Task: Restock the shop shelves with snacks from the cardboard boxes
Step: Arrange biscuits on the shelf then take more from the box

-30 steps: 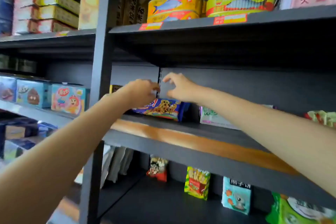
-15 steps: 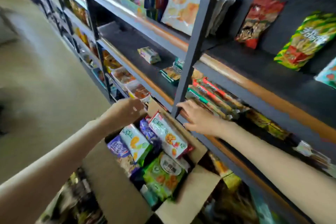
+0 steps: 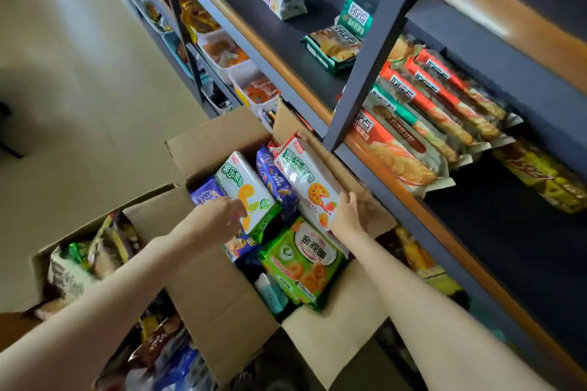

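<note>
While both arms reach down into an open brown cardboard box (image 3: 222, 289) packed with snack packets, the left hand (image 3: 219, 216) curls its fingers at the lower edge of a white-and-green wafer packet with an orange slice (image 3: 244, 190); whether it grips yet is unclear. To its right, the right hand (image 3: 347, 211) pinches the lower corner of a white-and-red packet (image 3: 305, 178). Both packets stand on end, long axes running away from the hands towards the dark metal shelf (image 3: 286, 3).

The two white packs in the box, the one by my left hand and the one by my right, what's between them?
In the head view, a dark blue snack pack stands between the green-edged white pack and the red-edged white pack.
</note>
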A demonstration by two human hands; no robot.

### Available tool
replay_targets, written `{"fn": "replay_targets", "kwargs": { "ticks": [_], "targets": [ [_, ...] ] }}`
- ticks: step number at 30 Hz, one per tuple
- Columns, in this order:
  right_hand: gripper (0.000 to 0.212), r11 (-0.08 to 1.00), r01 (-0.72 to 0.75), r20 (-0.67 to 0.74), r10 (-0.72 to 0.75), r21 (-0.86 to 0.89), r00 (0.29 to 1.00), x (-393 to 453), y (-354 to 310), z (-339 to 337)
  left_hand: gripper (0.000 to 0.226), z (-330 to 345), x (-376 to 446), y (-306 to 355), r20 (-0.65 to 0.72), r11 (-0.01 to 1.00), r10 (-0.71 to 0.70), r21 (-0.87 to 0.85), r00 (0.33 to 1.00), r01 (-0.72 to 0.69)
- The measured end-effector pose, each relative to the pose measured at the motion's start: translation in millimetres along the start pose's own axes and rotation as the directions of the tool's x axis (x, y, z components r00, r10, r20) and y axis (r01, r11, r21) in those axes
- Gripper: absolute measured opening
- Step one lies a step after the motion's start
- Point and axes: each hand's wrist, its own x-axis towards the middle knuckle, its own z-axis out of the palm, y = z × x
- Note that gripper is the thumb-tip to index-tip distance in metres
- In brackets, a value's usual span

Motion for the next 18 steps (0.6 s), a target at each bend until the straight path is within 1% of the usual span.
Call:
{"fn": "replay_targets", "kwargs": {
  "ticks": [1,2,4,5,6,8,9,10,11,13,15,16,17,18],
  "targets": [
    [0.046,1.0,0.0,-0.084,0.002,0.03,0.996,0,1,8,0.033,4,1,0,0.028,1.0,0.019,0.015,0.999,-0.019],
    [0.04,1.0,0.014,-0.141,-0.013,0.013,0.99,-1,1,13,0.032,6,2,-1,0.044,0.999,0.024,0.027,0.999,-0.025],
    [0.031,0.996,0.077,-0.2,-0.084,-0.043,0.976,-3,2,20,0.032,9,2,-6,0.048,0.999,0.011,0.031,0.999,-0.012],
    [0.026,0.995,0.1,-0.208,-0.103,-0.025,0.973,-5,2,20,0.032,10,0,-7,0.052,0.999,-0.002,0.036,0.999,0.0],
    [0.025,0.993,0.11,-0.201,-0.117,-0.049,0.972,-7,1,17,0.032,10,-2,-8,0.055,0.999,-0.012,0.042,0.998,0.01],
    [0.025,0.98,0.127,-0.156,-0.151,-0.151,0.976,-13,-3,7,0.034,7,-5,-9,0.058,0.998,-0.012,0.065,0.998,0.008],
    [0.026,0.974,0.158,-0.133,-0.181,-0.165,0.974,-19,-8,-4,0.036,1,-7,-8,0.056,0.996,-0.01,0.086,0.998,0.006],
    [0.028,0.968,0.199,-0.117,-0.218,-0.154,0.969,-25,-14,-16,0.04,-5,-7,-6,0.035,0.994,0.0,0.108,0.999,-0.004],
    [0.028,0.962,0.238,-0.132,-0.255,-0.135,0.958,-34,-21,-33,0.044,-13,-8,0,-0.007,0.993,0.021,0.12,1.0,-0.02],
    [0.027,0.952,0.284,-0.164,-0.3,-0.117,0.94,-56,-31,-73,0.054,-28,-10,21,-0.123,0.992,0.1,0.083,0.987,-0.09],
    [0.028,0.936,0.335,-0.143,-0.348,-0.111,0.926,-85,-31,-114,0.064,-40,-15,51,-0.205,0.976,0.213,0.009,0.955,-0.216],
    [0.028,0.926,0.362,-0.125,-0.374,-0.108,0.919,-102,-28,-134,0.068,-43,-16,67,-0.218,0.954,0.292,-0.004,0.931,-0.3],
    [0.029,0.916,0.39,-0.113,-0.399,-0.1,0.91,-122,-23,-152,0.074,-45,-19,85,-0.212,0.921,0.385,0.02,0.898,-0.39],
    [0.028,0.908,0.411,-0.103,-0.418,-0.085,0.903,-141,-17,-169,0.081,-44,-20,102,-0.182,0.89,0.455,0.064,0.872,-0.451]
  ]
}}
